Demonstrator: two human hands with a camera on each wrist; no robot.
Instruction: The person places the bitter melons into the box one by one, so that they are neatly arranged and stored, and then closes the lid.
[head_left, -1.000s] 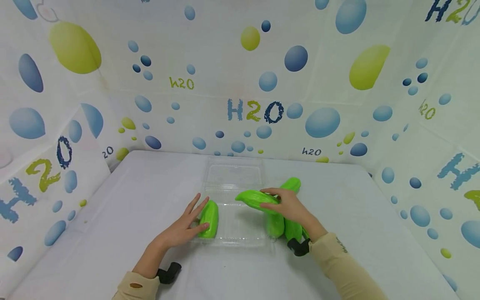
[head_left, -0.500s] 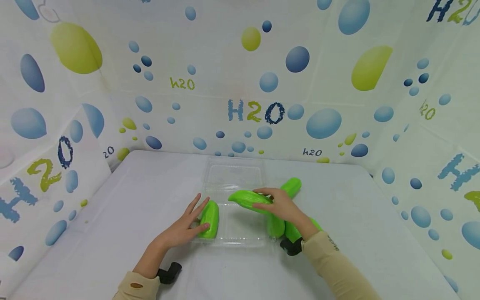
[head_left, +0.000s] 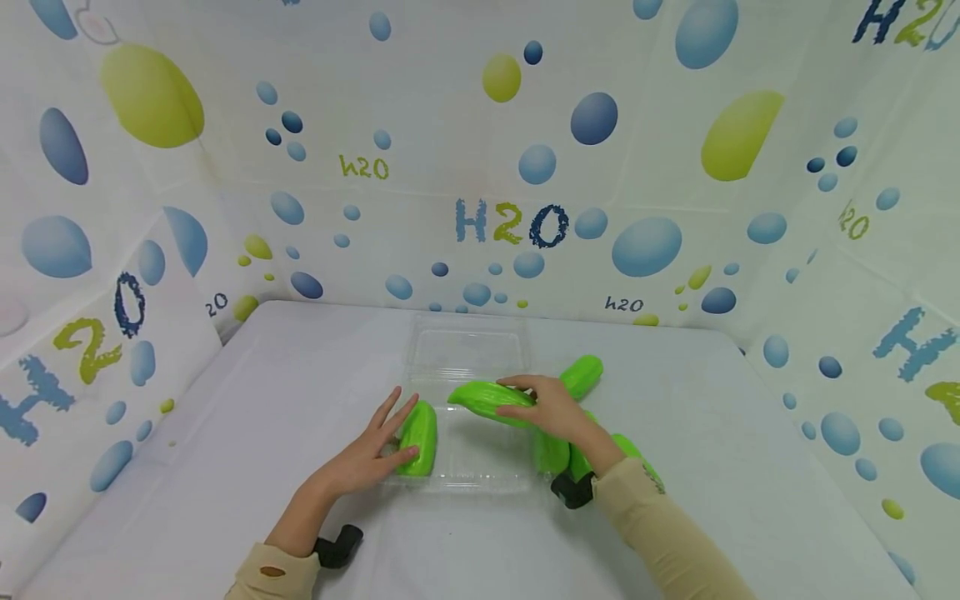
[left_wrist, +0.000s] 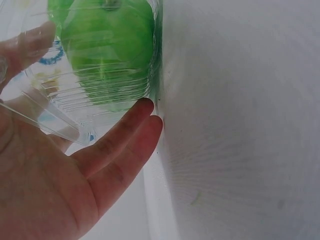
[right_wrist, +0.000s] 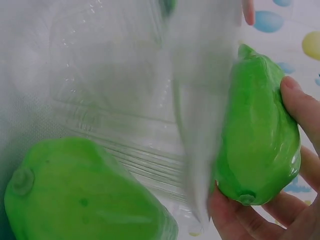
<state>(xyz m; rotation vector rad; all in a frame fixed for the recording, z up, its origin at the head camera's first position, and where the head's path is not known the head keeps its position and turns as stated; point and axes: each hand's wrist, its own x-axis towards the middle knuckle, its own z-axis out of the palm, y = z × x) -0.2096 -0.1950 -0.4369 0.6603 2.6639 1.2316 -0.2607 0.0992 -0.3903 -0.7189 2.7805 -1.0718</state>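
A clear plastic clamshell box [head_left: 480, 481] lies open mid-table, its lid [head_left: 465, 350] folded back. One green gourd [head_left: 420, 437] lies inside along the left wall. My left hand [head_left: 371, 457] rests against that wall with straight fingers [left_wrist: 125, 135]; the thumb shows through the plastic. My right hand [head_left: 551, 414] grips a second green gourd [head_left: 483, 398] and holds it above the box's middle. In the right wrist view its fingers [right_wrist: 300, 107] curl round this gourd [right_wrist: 260, 130].
More green gourds lie right of the box: one further back [head_left: 583, 373], two beside the right wall [head_left: 551, 452], one near my sleeve [head_left: 637, 454]. Another gourd [right_wrist: 80, 195] fills the right wrist view's lower left. Bubble-print walls enclose the white table [head_left: 262, 392].
My right hand has carried its gourd a little to the left, further over the box. The left hand and the gourd inside have stayed put.
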